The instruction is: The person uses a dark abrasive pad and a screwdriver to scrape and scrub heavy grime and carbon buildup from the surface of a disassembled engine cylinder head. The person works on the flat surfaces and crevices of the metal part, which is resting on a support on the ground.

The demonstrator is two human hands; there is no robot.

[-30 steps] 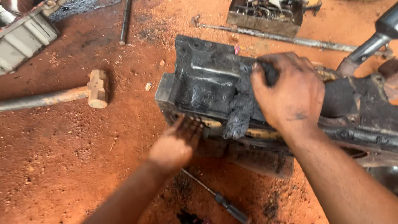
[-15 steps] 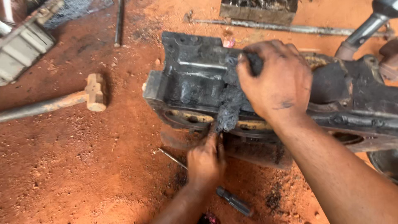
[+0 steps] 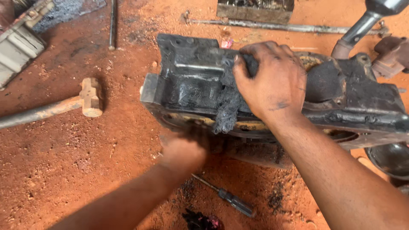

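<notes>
A big black greasy metal housing (image 3: pixel 191 81) lies on red dirt ground. My right hand (image 3: pixel 272 83) presses a dirty dark rag (image 3: pixel 228 106) against its top face; the rag hangs down over the front edge. My left hand (image 3: pixel 185 151) is blurred, low at the housing's front lower rim, its fingers reaching under the edge. Whether it grips anything there is hidden. A screwdriver (image 3: pixel 228 196) with a dark handle lies on the dirt just below my left wrist.
A hammer (image 3: pixel 87 100) with a worn head lies to the left. A long metal rod (image 3: pixel 281 26) and a box of parts (image 3: pixel 255 9) sit at the back. A grey metal casing (image 3: pixel 19 44) is at far left, a dark bowl (image 3: pixel 390 158) at right.
My left hand slid from the open dirt to the right and up under the housing's front edge. The right hand keeps the rag on the housing, and the view moved closer.
</notes>
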